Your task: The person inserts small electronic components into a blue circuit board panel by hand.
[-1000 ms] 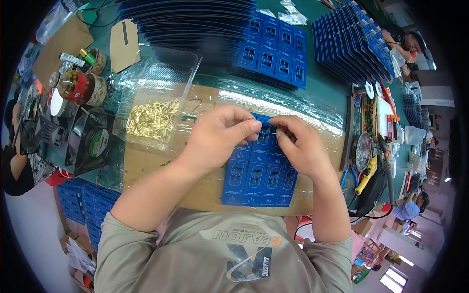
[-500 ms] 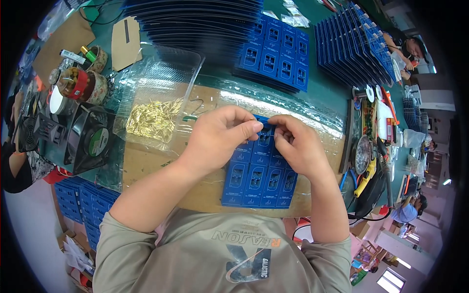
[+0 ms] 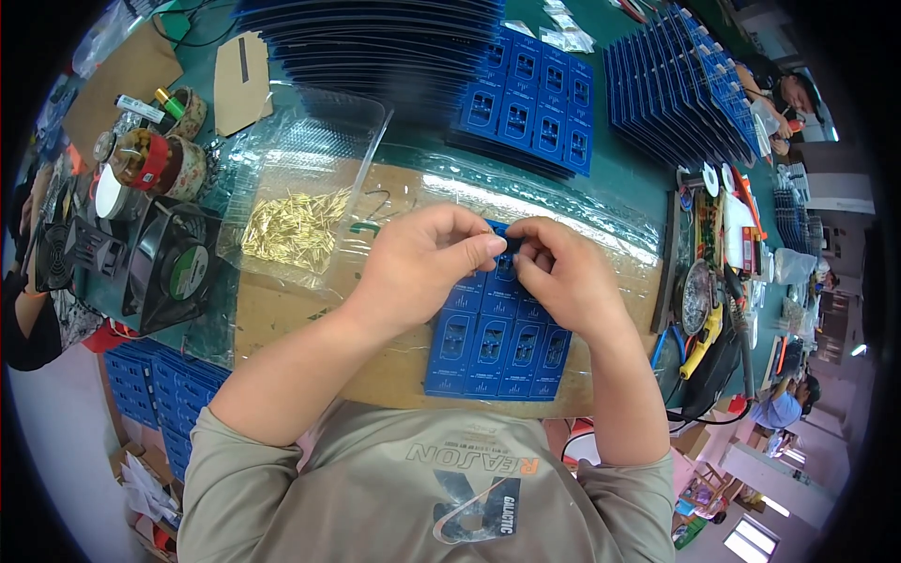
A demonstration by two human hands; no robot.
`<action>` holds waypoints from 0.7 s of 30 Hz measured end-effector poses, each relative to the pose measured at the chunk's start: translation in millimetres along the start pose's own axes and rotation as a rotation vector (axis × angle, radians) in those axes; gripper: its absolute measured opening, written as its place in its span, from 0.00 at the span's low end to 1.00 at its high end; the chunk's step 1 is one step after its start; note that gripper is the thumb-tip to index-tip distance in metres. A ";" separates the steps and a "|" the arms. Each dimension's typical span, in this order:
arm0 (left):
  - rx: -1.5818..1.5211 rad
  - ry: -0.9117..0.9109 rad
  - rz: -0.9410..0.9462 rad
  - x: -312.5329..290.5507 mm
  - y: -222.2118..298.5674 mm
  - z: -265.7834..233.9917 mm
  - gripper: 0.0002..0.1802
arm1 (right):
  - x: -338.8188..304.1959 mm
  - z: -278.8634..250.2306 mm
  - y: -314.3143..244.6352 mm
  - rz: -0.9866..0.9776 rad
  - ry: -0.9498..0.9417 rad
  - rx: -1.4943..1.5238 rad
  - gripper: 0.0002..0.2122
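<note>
A blue circuit board panel (image 3: 490,349) lies on the brown work surface in front of me, its repeated sections each carrying small dark parts. Over its far end, my left hand (image 3: 424,261) is closed, thumb and index finger pinched together; whatever sits between them is too small to name. Close beside it, my right hand (image 3: 571,280) is also closed, fingers curled and tips low over the board's far right part. Its fingertips hide what they hold, if anything. Left of my hands stands a clear plastic tray (image 3: 349,155) with a pile of thin gold-coloured pins (image 3: 293,235).
Tall stacks of blue boards (image 3: 375,47) stand at the back, with another row of boards (image 3: 680,89) at back right. A black fan (image 3: 174,267) and a jar (image 3: 145,161) are on the left. A yellow-handled tool (image 3: 704,342) lies right. Other people work beyond.
My right hand has shifted slightly left, nearer to my left hand, its fingers curled a little more. My left hand has barely moved, and the board stays in place.
</note>
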State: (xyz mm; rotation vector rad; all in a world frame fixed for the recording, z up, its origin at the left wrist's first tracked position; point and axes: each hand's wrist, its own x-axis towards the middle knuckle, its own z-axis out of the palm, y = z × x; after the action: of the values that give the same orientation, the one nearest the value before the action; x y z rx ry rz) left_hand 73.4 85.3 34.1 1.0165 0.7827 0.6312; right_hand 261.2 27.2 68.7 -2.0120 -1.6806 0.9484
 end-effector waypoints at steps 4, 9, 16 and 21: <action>-0.019 -0.014 0.015 -0.5 0.5 -0.1 0.07 | -1.4 -1.1 0.5 -0.041 0.062 -0.062 0.11; 0.112 -0.020 -0.006 -0.9 3.2 1.0 0.07 | -8.8 -5.1 -9.7 -0.117 0.157 0.095 0.10; 0.027 -0.124 -0.018 -0.2 1.4 -2.2 0.11 | -9.5 -5.6 -10.4 -0.388 0.189 0.161 0.10; -0.144 -0.159 -0.130 0.7 5.3 -6.2 0.11 | -17.0 2.0 -8.3 -0.230 0.115 0.313 0.12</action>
State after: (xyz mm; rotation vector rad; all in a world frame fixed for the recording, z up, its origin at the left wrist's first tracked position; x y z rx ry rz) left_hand 68.2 91.0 36.8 0.8653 0.6485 0.4811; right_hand 252.6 12.5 77.2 -1.6016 -1.5514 0.9287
